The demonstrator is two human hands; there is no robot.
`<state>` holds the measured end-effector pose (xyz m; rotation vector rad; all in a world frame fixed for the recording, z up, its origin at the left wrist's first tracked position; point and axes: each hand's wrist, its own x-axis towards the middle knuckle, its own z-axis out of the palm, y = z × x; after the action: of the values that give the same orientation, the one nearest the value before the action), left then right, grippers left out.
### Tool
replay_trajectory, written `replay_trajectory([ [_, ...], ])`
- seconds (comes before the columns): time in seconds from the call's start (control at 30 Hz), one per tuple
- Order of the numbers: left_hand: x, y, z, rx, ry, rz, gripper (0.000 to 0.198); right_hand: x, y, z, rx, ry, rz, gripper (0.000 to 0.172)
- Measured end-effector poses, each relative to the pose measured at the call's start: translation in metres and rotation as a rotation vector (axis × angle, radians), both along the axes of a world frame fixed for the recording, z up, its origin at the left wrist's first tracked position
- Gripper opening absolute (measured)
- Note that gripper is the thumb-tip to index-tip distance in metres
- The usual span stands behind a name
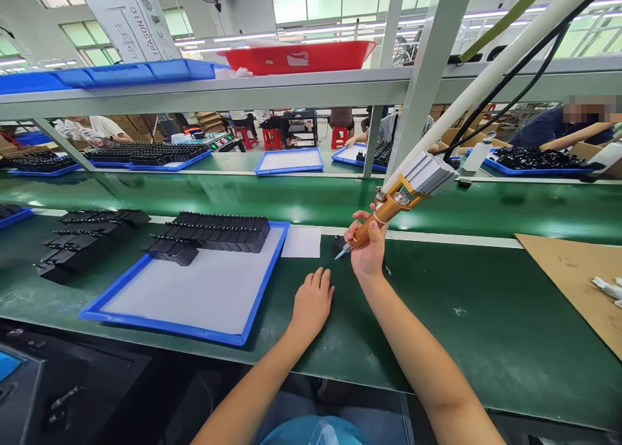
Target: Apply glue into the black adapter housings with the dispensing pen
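Note:
My right hand (368, 257) is wrapped round a gold dispensing gun (389, 210) with a tapered pale-blue nozzle. The nozzle points down and left, over the green bench. Behind its tip sits a small black part (338, 243), partly hidden by the gun and hand. On the bench to the left lies my left hand (311, 302), palm down with its fingers stretched out; no object shows in it. A blue-rimmed tray (162, 329) with a white lining stands left of that hand. Black box-shaped parts (230, 233) fill its back in rows.
More black parts (78, 247) stand left of the tray. A white paper (302, 242) lies beside its back right corner. Cardboard (573, 276) covers the right end. A white pole (466, 82) with black cables slants above the gun. Co-workers sit beyond the green conveyor belt (272, 195).

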<state>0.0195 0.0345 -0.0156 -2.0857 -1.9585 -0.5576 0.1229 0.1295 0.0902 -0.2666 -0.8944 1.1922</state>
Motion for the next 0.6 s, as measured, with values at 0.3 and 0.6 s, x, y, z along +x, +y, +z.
replay_trajectory([
  [0.3,0.003,-0.002,0.014,-0.252,0.018,-0.015,0.038,0.000,0.000,0.000,-0.001,0.002,0.000,0.024],
  [0.6,-0.028,-0.001,0.024,-0.369,-1.621,-0.142,0.040,0.001,0.003,-0.002,-0.004,0.012,-0.014,0.029],
])
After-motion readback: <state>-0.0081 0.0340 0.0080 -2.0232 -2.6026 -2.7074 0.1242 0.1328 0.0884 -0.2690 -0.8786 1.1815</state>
